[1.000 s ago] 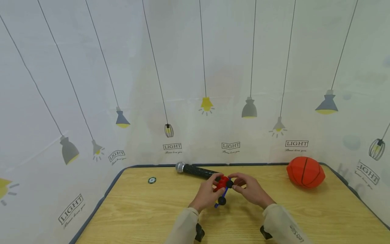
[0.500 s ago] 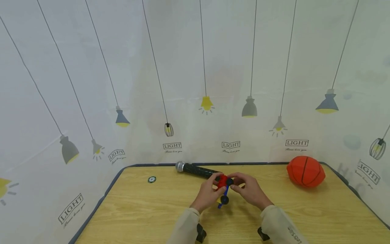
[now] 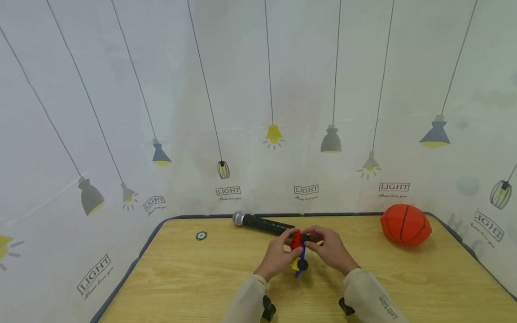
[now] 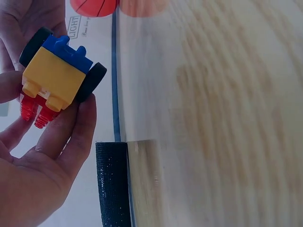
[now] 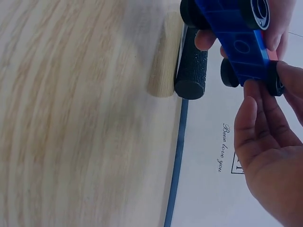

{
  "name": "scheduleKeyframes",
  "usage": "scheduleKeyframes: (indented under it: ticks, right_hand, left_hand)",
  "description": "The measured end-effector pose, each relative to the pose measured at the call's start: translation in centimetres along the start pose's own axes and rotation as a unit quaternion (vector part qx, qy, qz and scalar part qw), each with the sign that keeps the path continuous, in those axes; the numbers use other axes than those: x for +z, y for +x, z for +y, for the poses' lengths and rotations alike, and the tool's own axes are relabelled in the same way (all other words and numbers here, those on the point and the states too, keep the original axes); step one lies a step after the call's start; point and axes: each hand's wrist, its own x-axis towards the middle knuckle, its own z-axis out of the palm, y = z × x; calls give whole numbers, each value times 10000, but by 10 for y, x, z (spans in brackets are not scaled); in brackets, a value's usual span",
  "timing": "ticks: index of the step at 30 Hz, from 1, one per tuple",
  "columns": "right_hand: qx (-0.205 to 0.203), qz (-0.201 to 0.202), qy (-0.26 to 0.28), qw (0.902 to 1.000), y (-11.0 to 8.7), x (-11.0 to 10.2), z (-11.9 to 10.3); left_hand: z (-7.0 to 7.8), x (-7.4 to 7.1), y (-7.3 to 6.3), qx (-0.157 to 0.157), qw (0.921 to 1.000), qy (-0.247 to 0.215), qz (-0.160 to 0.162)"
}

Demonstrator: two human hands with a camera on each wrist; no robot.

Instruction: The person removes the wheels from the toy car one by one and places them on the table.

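A toy block car (image 3: 300, 264) is held up over the table between both hands. It has a blue base (image 5: 241, 45) with black wheels, a yellow block (image 4: 54, 73) and red studded pieces (image 4: 40, 111). My left hand (image 3: 276, 256) grips the car from the left around its red part, thumb toward me. From the right, my right hand (image 3: 333, 250) pinches the far end by a black wheel (image 5: 274, 78). The right wrist view looks onto the car's underside. Fingers cover part of the red pieces.
Behind the hands a black microphone (image 3: 262, 224) with a silver head lies on the wooden table (image 3: 181, 278). A chip-like disc (image 3: 201, 235) lies to the left, and a red basketball-patterned ball (image 3: 405, 225) stands at the back right. A lamp-printed sheet (image 3: 258, 89) surrounds the table.
The car's near end has swung to the right and more of its yellow block shows. Both hands keep their hold, the right one shifting slightly left.
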Motion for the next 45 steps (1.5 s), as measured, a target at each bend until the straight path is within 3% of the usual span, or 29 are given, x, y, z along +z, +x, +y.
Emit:
scheduleKeyframes:
  ticks: [4, 16, 31, 45]
  right_hand:
    - [36, -73, 60, 9999, -1, 0, 0]
    - [-54, -218, 186, 9996, -2, 3, 3]
    - [214, 16, 227, 9995, -1, 8, -1]
    - [222, -55, 554, 9982, -4, 6, 7]
  left_hand:
    - [-1, 1, 0, -196, 9998, 29, -73]
    - [0, 4, -1, -376, 9993, 58, -27]
    - [2, 2, 0, -597, 9981, 140, -74]
    - [-3, 1, 2, -594, 9979, 195, -169]
